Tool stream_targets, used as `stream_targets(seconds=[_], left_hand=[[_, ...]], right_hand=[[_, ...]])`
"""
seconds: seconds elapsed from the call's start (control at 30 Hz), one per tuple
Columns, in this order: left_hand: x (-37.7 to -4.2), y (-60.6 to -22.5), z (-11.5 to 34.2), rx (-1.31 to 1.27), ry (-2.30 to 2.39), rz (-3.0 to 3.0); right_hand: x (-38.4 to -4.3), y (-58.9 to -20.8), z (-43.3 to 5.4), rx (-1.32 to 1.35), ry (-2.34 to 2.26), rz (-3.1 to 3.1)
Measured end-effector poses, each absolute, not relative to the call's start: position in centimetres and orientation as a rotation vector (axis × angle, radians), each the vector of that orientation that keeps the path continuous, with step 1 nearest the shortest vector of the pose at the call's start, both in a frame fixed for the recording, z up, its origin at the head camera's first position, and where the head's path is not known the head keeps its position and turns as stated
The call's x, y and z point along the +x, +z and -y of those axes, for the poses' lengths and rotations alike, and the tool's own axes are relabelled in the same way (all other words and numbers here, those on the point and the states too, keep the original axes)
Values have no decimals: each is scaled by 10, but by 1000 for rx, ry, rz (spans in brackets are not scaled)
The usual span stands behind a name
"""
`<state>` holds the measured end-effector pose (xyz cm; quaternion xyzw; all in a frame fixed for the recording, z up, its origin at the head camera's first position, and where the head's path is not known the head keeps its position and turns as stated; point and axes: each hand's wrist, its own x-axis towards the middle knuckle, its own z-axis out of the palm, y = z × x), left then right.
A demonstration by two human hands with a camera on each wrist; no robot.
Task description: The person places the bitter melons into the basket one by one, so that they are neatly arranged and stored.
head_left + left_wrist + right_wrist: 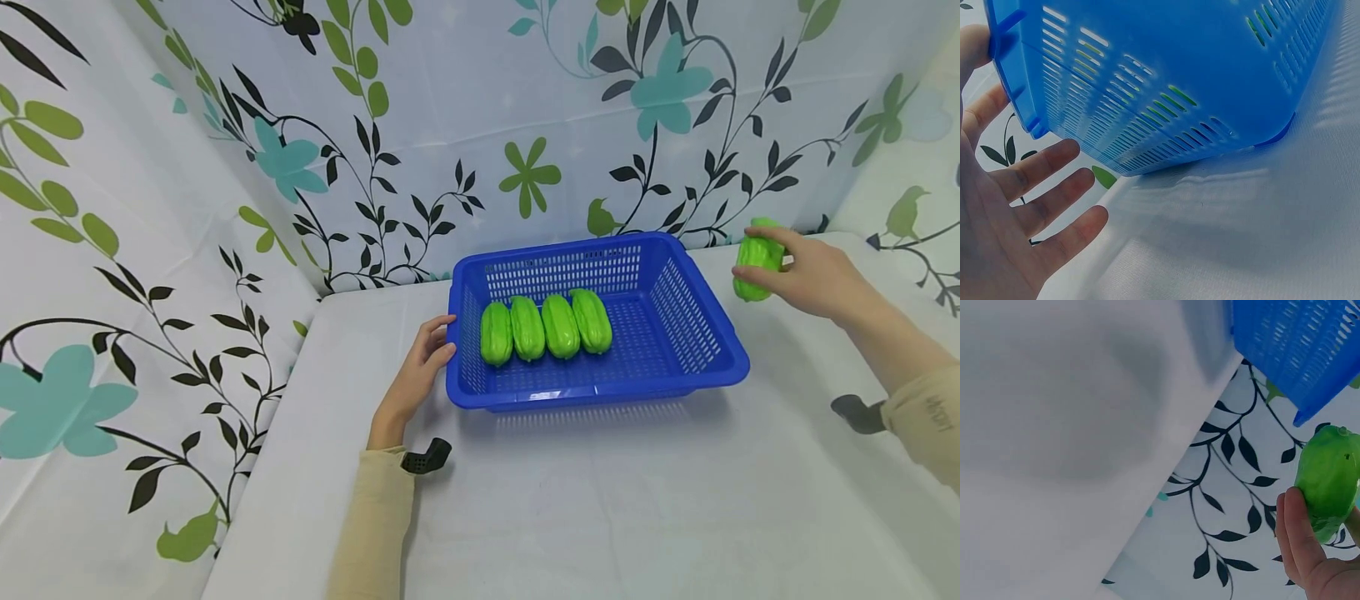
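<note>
A blue plastic basket (660, 387) with slotted walls stands on the white-covered table. Several glossy, ridged, elongated green vegetables (558, 327) lie side by side in its left half; their exact kind is unclear. My left hand (416, 371) is at the basket's left rim. In the left wrist view, the thumb and index finger touch the rim (1016, 69) while the other fingers (1063, 244) spread below it, off the wall. To the right of the basket, my right hand (813, 271) holds another green vegetable (759, 258) between thumb and fingers, above the table. The right wrist view shows this vegetable (1330, 481) close up.
Behind the basket hangs a white curtain (450, 100) printed with leaves and flowers, which also covers the left side. White cloth (585, 500) covers the table in front. A dark device (426, 457) sits at the left wrist, another (858, 414) at the right.
</note>
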<state>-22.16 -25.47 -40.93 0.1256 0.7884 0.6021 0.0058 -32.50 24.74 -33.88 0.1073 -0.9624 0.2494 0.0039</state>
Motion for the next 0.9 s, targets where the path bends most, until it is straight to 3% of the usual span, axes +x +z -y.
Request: stream_targets(seconds=[0.63,0.9], left_hand=[[-221,-410,257,388,1894,-2480],[-237,-438,266,389,1909,-2482]], right_hand=[[-310,-276,-186,484,923,2857],[-309,-269,-168,513,989,2818]])
